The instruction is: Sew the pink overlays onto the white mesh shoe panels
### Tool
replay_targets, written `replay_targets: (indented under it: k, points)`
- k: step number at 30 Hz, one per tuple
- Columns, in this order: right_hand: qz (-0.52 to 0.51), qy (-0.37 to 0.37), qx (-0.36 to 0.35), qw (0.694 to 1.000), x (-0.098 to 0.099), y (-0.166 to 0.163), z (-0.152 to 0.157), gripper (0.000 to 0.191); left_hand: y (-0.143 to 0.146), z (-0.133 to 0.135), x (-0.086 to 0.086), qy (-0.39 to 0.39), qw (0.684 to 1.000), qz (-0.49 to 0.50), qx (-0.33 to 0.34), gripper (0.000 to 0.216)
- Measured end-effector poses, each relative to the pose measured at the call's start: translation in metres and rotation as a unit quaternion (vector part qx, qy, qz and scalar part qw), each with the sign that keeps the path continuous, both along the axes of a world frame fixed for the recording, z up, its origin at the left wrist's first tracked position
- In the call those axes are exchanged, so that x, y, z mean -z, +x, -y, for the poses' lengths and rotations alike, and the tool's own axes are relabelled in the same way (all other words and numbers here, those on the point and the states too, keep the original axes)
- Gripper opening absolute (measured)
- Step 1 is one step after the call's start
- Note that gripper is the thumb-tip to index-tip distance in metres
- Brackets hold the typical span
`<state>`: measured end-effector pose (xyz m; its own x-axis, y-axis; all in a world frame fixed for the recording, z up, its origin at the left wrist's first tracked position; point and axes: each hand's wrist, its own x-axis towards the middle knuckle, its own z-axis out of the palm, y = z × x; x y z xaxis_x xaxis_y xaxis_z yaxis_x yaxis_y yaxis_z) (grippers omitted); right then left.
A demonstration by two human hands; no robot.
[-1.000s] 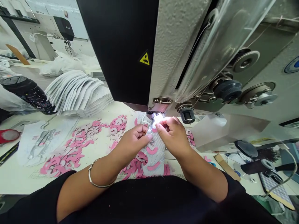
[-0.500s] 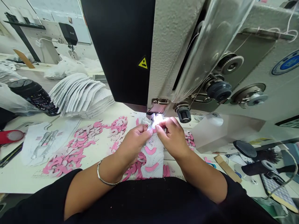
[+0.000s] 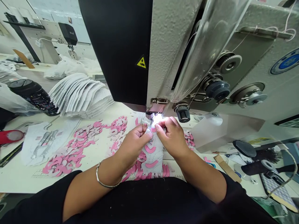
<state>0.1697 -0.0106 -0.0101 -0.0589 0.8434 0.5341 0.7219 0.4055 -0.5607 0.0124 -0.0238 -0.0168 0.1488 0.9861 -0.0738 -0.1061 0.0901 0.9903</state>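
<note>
The person's left hand (image 3: 133, 144) and right hand (image 3: 172, 137) are both curled and close together, each pinching a white mesh shoe upper (image 3: 153, 155) between thumb and fingers. The left fingertips (image 3: 147, 134) and right fingertips (image 3: 158, 127) sit just apart on the mesh, right below the presser foot (image 3: 149, 116) of a sewing machine (image 3: 177, 53). The upper lies flat on the work table (image 3: 18, 177), running from near the table's front edge up under the foot, and pink crescent pieces (image 3: 151, 163) sit on its mesh. A metal bangle (image 3: 105, 179) circles the left wrist, and black sleeves (image 3: 70, 186) cover the upper arms.

Loose pink and pale cut-outs (image 3: 67, 160) spread across the table on both sides of the upper, thickest to its left. Further left lie a paper pattern sheet (image 3: 44, 143), a red-handled tool (image 3: 11, 137) and a black ruler (image 3: 9, 154) at the table's left edge. Beyond them, a tall stack of white mesh panels (image 3: 79, 96) leans beside a black bottle (image 3: 32, 96) lying on its side. A second sewing machine (image 3: 56, 40) stands in the far left background, with white plastic bags (image 3: 65, 69) in front of it. A cardboard strip (image 3: 226, 168) lies toward the right edge.
</note>
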Motion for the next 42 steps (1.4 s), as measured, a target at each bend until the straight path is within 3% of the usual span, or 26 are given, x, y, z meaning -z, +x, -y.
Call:
replay_targets:
  k: [12,16,18,21,25,29,34,37,42]
  points:
    - [0.005,0.057,-0.016,0.998,0.010,0.008,-0.001,0.009,-0.001,-0.009,-0.001,0.002,1.000,-0.018,-0.015,0.024]
    - [0.061,0.225,-0.063,0.971,0.019,0.022,-0.001,0.023,-0.010,-0.022,-0.005,-0.017,0.999,-0.009,0.032,0.023]
    - [0.113,0.270,-0.105,0.950,0.021,0.028,-0.003,0.035,-0.015,-0.031,-0.010,-0.011,0.998,-0.032,0.060,0.024]
    - [0.162,0.251,-0.140,0.944,0.022,0.034,-0.006,0.044,-0.022,-0.048,-0.022,0.001,0.988,-0.079,0.130,0.019]
    - [0.155,0.228,-0.138,0.951,0.025,0.036,-0.007,0.045,-0.026,-0.064,-0.046,0.026,0.966,-0.126,0.223,0.016]
    - [0.138,0.238,-0.140,0.951,0.028,0.034,-0.007,0.043,-0.026,-0.062,-0.050,0.049,0.966,-0.200,0.159,0.022]
    - [0.122,0.219,-0.133,0.959,0.030,0.031,-0.008,0.039,-0.022,-0.046,-0.022,0.015,0.982,-0.183,0.045,0.027]
    - [0.114,0.210,-0.128,0.962,0.032,0.030,-0.008,0.037,-0.017,-0.042,-0.013,0.013,0.989,-0.141,0.038,0.021]
    - [0.114,0.223,-0.118,0.961,0.033,0.030,-0.008,0.038,-0.010,-0.043,-0.017,-0.005,0.997,-0.059,0.055,0.018]
